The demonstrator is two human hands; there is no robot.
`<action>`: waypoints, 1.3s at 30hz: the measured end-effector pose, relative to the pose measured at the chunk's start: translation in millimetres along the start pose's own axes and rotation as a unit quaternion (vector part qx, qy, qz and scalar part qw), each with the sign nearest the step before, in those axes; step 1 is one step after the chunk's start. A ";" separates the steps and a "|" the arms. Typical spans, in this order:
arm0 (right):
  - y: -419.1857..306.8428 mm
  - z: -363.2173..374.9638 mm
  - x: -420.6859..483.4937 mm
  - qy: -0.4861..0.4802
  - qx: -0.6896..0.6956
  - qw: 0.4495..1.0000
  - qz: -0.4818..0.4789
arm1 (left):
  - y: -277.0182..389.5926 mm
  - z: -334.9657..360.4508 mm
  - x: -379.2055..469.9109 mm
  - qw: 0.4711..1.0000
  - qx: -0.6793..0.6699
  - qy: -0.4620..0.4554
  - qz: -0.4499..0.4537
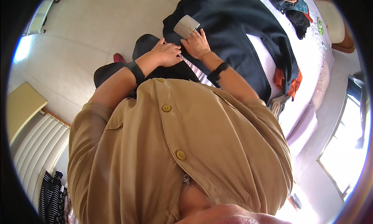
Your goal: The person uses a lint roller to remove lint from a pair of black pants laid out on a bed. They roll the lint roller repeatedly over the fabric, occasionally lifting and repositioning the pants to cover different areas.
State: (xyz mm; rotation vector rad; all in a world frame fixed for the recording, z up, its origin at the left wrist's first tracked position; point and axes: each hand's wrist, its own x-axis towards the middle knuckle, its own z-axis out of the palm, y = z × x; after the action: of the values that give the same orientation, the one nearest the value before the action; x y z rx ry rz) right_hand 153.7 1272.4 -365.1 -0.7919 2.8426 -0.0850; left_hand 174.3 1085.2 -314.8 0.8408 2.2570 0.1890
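A dark garment [227, 17], long and broad, is spread over the bed in front of me. A wide beige roll of tape [186, 26] lies on its near left part. My right hand [197, 45] has its fingers at the near end of the roll, some tucked into or against its core; the exact grip is partly hidden. Beside it, my left hand [168, 53] is over my black-clad lap at the bed's edge, fingers extended and thumb raised, holding nothing visible. Both wrists wear black bands.
The bed's pale sheet [309, 69] shows beyond the garment, with an orange cloth [295, 84] partly under it. Folded dark clothes [295, 17] lie at the far right. Tiled floor [84, 34] is to the left, near a tan panel [24, 107]. A window is at right.
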 end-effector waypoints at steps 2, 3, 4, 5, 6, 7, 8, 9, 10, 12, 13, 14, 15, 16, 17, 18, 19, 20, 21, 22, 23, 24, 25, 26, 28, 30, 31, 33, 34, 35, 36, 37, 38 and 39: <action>26.8 -1.0 5.2 -0.061 -0.058 0.993 -0.080 | 0.2 -0.5 -0.8 1.000 0.003 -0.012 0.012; 42.1 -4.9 12.1 -0.032 0.072 0.996 -0.044 | 1.2 0.5 -1.3 1.000 0.017 -0.008 0.015; 59.1 -11.3 10.9 0.062 0.112 0.992 -0.016 | 0.1 0.2 -0.9 1.000 0.018 -0.003 0.012; 70.7 -18.1 6.4 0.175 0.140 0.974 0.014 | 1.6 2.1 -1.4 1.000 0.017 0.003 0.011; 77.3 -25.1 3.7 0.203 0.382 0.899 0.070 | 2.3 4.3 -2.2 1.000 0.019 0.010 0.009; 75.2 -30.0 -4.4 0.219 0.438 0.867 0.094 | 2.3 5.6 -2.4 0.999 0.021 0.035 0.011; 71.0 -35.7 -11.2 0.173 0.446 0.869 0.128 | 3.3 7.5 -2.2 0.999 0.026 0.045 0.010; 56.7 -36.5 -26.5 0.113 0.286 0.943 0.128 | 4.2 8.8 -1.8 0.999 0.023 0.035 0.013; 41.3 -37.9 -41.3 0.053 0.115 0.984 0.122 | 3.7 9.1 -1.0 0.999 0.028 0.015 0.012; 8.7 -33.9 -64.4 -0.030 -0.093 0.995 0.032 | 2.7 8.3 0.9 0.999 0.032 0.025 0.012; -7.2 -27.4 -76.9 -0.095 -0.133 0.986 -0.031 | 2.5 7.5 2.1 1.000 0.023 0.005 0.014; -14.1 -22.1 -82.4 -0.044 -0.092 0.994 -0.029 | 2.9 7.8 1.8 1.000 0.023 -0.003 0.008; -17.9 -15.6 -87.5 -0.056 -0.065 0.996 -0.005 | 2.6 6.5 2.9 1.000 0.021 -0.007 0.002; -14.6 -10.1 -88.0 -0.123 -0.009 0.991 0.043 | 3.5 6.7 1.9 1.000 0.019 0.000 -0.009; -8.8 -4.8 -85.6 -0.108 0.053 0.992 0.048 | 3.6 6.0 1.7 1.000 0.002 -0.003 -0.019; 2.4 -2.1 -84.8 -0.087 0.086 0.992 -0.004 | 4.4 5.8 1.0 1.000 0.015 -0.002 -0.009; 15.9 -1.5 -81.1 -0.055 0.110 0.991 -0.056 | 4.4 5.2 0.6 1.000 0.031 -0.005 -0.003; 27.9 -2.5 -78.6 -0.073 0.185 0.980 -0.001 | 4.7 4.2 0.9 1.000 0.026 -0.008 0.000; 41.7 -7.4 -74.4 -0.084 0.235 0.966 0.069 | 5.4 4.2 0.1 1.000 0.026 -0.009 -0.001; 48.5 -11.9 -71.7 0.127 0.269 0.955 0.004 | 5.1 3.4 0.0 0.999 0.030 -0.005 0.012; 55.1 -19.4 -66.6 0.124 0.469 0.865 0.126 | 5.8 3.0 -0.3 0.999 0.043 0.001 0.017; 60.0 -28.5 -60.4 0.170 0.619 0.742 0.192 | 5.5 2.2 -1.2 0.999 0.043 0.005 0.022; 62.7 -37.7 -53.9 0.198 0.668 0.677 0.240 | 5.7 1.5 -1.7 0.998 0.047 0.012 0.029; 67.2 -48.0 -46.0 0.236 0.666 0.665 0.241 | 5.9 0.2 -1.2 0.999 0.034 0.026 0.031; 73.1 -62.1 -30.0 0.321 0.615 0.696 0.186 | 6.8 -1.9 -0.6 0.999 0.025 0.013 0.027; 78.1 -63.9 -16.3 0.354 0.354 0.852 0.154 | 10.4 -5.5 6.7 0.999 -0.007 0.030 0.015; 83.8 -61.4 -9.9 0.384 0.216 0.888 0.131 | 12.5 -4.6 7.5 0.995 -0.011 0.094 0.031; 87.4 -44.3 -1.7 0.174 0.081 0.967 0.166 | 15.7 -6.0 15.9 0.992 0.004 0.121 0.032; 88.1 -32.9 0.6 0.196 0.054 0.969 0.140 | 16.6 -6.9 21.3 0.994 0.018 0.104 0.022; 90.9 -23.5 2.8 0.190 0.026 0.973 0.125 | 17.0 -8.1 26.9 0.996 0.032 0.087 0.013; 99.0 -18.0 8.2 0.142 0.063 0.977 0.143 | 15.2 -9.4 31.7 0.998 0.018 0.054 0.014; 105.9 -14.6 10.8 0.113 0.096 0.978 0.148 | 13.0 -10.8 36.3 0.999 0.014 0.044 0.017; 118.3 -17.5 17.2 0.059 0.129 0.977 0.157 | 12.0 -10.6 39.7 0.999 0.010 0.029 0.020; 128.4 -22.8 22.0 -0.004 0.154 0.966 0.207 | 10.3 -11.5 43.7 1.000 0.007 0.014 0.019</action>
State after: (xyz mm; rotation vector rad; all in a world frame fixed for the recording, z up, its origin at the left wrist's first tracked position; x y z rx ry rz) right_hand 65.7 1371.0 -359.9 -0.1299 2.8169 -0.4472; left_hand 148.5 1121.5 -327.6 0.8931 2.2728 0.2034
